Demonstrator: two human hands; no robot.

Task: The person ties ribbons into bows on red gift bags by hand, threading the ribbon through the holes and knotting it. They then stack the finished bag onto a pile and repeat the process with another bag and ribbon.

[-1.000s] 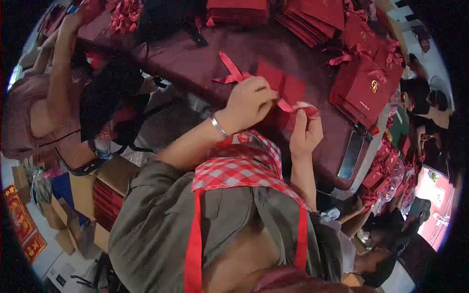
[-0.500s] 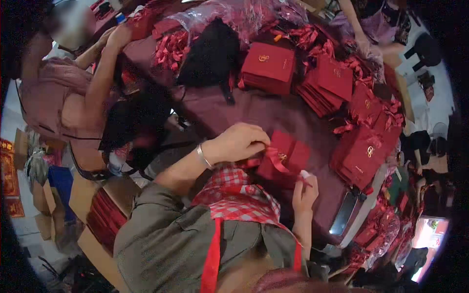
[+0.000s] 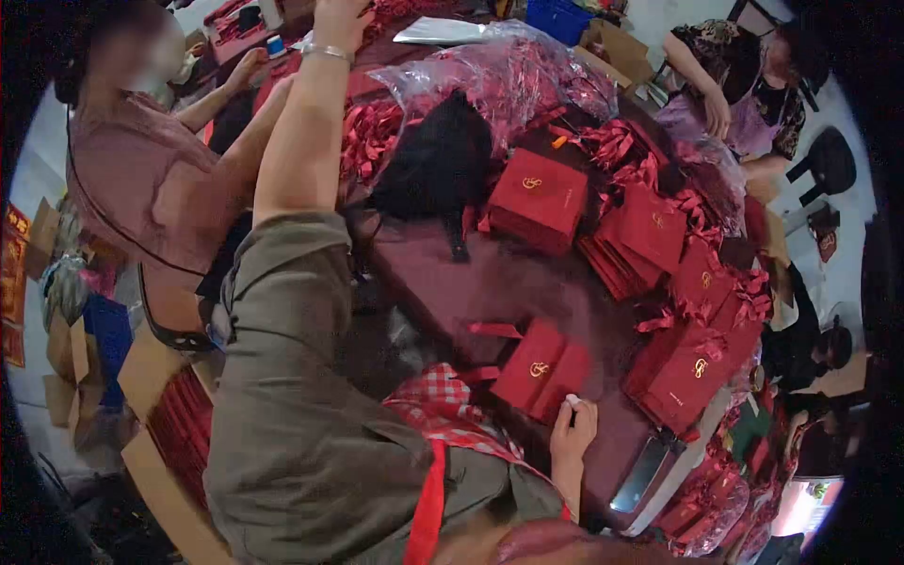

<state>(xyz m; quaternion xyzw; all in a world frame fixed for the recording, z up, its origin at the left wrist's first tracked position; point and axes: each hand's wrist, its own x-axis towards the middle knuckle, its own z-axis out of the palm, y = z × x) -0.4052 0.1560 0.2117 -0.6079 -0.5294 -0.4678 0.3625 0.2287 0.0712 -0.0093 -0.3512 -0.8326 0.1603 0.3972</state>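
My left hand point(image 3: 341, 21) reaches far across the table at the top edge, a metal bangle point(image 3: 327, 53) on its wrist. It is near another person's arm and loose red pieces; the frame edge cuts off part of its fingers. In front of my body lies a red gift package point(image 3: 539, 369) with a gold emblem, a red ribbon point(image 3: 496, 330) loose at its upper left. My right hand point(image 3: 574, 428) is at its lower right edge with fingers curled closed, a white cover on one fingertip. What they pinch is hidden.
Stacks of red packages point(image 3: 539, 198) stand on the dark red tablecloth point(image 3: 443, 282), with piles of red ribbon point(image 3: 617, 146) around them. A black bag point(image 3: 433, 155) lies ahead, a phone point(image 3: 642, 476) at right. Another person point(image 3: 141, 179) works at left, another point(image 3: 730, 89) across.
My left hand has left the package's ribbon and stretched forward and left to the far side. My right hand has come in against the package's edge. The view has shifted.
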